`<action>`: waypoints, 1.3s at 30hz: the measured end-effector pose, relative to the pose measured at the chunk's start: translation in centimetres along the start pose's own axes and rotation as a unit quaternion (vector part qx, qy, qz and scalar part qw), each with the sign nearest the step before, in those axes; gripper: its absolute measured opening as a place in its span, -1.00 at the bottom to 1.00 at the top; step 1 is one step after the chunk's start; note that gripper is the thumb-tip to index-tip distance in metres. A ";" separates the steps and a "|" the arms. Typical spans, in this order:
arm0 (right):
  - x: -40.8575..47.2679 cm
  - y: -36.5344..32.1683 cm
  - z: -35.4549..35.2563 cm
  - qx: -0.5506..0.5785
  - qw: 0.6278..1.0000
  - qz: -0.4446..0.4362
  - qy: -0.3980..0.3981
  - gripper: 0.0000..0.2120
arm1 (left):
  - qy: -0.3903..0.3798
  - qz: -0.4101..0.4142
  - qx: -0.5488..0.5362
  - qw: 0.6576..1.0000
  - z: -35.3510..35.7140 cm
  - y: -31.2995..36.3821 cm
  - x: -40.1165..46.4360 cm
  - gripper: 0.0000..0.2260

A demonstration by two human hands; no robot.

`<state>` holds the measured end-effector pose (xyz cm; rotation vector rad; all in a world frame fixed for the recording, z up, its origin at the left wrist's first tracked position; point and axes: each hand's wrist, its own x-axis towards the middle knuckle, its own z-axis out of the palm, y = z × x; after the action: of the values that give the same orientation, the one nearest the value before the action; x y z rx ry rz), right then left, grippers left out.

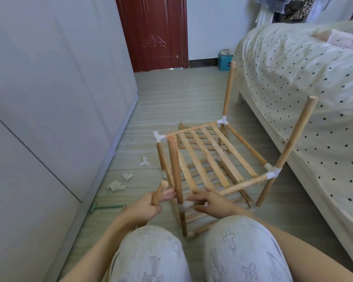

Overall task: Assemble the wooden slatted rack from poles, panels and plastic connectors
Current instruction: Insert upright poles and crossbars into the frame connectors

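Head view, near to far. Nearest, I see two knees in grey printed trousers (pixel 192 255). Just beyond them, my left hand (pixel 146 206) curls round a short loose pole (pixel 159 192), held upright and clear of the frame. My right hand (pixel 209 202) lies with fingers spread and relaxed against the near front connector (pixel 185 206), gripping nothing that I can make out; that joint is blurred.

The partly built rack (pixel 212 159) stands on the floor (pixel 171 98) directly ahead, between the wardrobe (pixel 49 98) at left and the bed (pixel 304 98) at right. Its upper slatted panel (pixel 208 153) sits within four rails joined by white corner connectors; a lower panel shows beneath. Poles rise from the near left, near right (pixel 296 137) and far right (pixel 228 88) corners; the far left connector (pixel 158 136) has its top socket unfilled.

Three spare connectors (pixel 127 176) lie on the floor to the left. Farthest, a red-brown door (pixel 151 33) and a blue box (pixel 224 62).
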<state>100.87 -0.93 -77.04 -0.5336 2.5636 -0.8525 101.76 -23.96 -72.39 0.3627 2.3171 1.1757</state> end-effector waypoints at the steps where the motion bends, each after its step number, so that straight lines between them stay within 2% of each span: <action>1: -0.6 0.5 0.2 0.029 0.999 0.000 0.025 -0.69 | -0.003 0.007 0.019 1.000 0.1 -0.1 0.2 -0.45; 3: -1.6 1.0 0.2 0.138 0.988 0.022 0.069 -0.78 | 0.003 0.012 0.051 0.999 0.5 -0.2 0.7 -0.44; 5: -2.7 1.3 -0.6 0.210 0.971 0.058 0.101 -0.73 | 0.019 0.019 0.084 0.996 0.9 -0.3 1.4 -0.44; 8: -4.0 2.0 -1.7 0.206 0.962 0.098 0.150 -0.67 | 0.031 0.038 0.154 0.987 0.9 -1.1 2.9 -0.38; 10: -4.8 2.5 -2.0 0.217 0.937 0.123 0.243 -0.75 | 0.020 0.038 0.241 0.970 0.6 -2.0 4.1 -0.32; 12: -5.3 3.2 -2.3 0.139 0.921 0.153 0.330 -0.80 | 0.016 0.024 0.352 0.936 0.4 -2.6 5.5 -0.25; 14: -5.7 4.2 -2.2 0.051 0.927 0.198 0.315 -0.53 | 0.014 0.018 0.421 0.907 0.4 -2.7 6.7 -0.19; 15: -5.7 4.7 -2.1 0.051 0.927 0.227 0.294 -0.39 | 0.012 0.017 0.436 0.900 0.4 -2.7 7.4 -0.18; 16: -5.5 5.1 -1.8 0.066 0.926 0.248 0.277 -0.30 | 0.011 0.015 0.445 0.895 0.4 -2.7 8.0 -0.17; 18: -4.9 5.8 -1.4 0.085 0.930 0.258 0.249 -0.27 | 0.021 0.012 0.456 0.889 0.6 -2.8 9.0 -0.16; 22: -3.9 7.7 -2.5 0.094 0.942 0.232 0.221 -0.29 | 0.061 0.009 0.467 0.882 1.9 -2.6 10.2 -0.22; 27: -3.7 10.8 -6.4 0.134 0.946 0.173 0.239 -0.28 | 0.045 0.043 0.482 0.874 3.2 -1.6 10.0 -0.25; 29: -3.1 11.3 -7.0 0.136 0.919 0.207 0.306 -0.39 | 0.029 0.065 0.468 0.881 3.6 -1.3 9.7 -0.28; 32: -3.4 12.6 -7.5 0.188 0.886 0.253 0.339 -0.82 | 0.009 0.095 0.375 0.922 3.6 -0.9 9.2 -0.37; 33: -4.0 12.7 -7.5 0.241 0.868 0.260 0.347 -0.84 | 0.000 0.101 0.338 0.936 3.6 -1.0 9.0 -0.39; 35: -5.7 13.1 -6.8 0.313 0.825 0.302 0.360 -0.74 | -0.024 0.121 0.304 0.945 3.7 -1.2 8.3 -0.41; 37: -7.1 13.2 -5.6 0.260 0.821 0.367 0.351 -0.72 | -0.036 0.128 0.258 0.957 3.9 -1.3 7.7 -0.46; 39: -8.3 12.6 -4.2 0.174 0.838 0.416 0.307 -0.68 | -0.020 0.111 0.192 0.975 3.9 -0.9 7.1 -0.60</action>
<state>103.14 14.31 -79.87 1.0653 2.6060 -1.2012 97.99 -18.66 -77.38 0.7928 2.5135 0.7963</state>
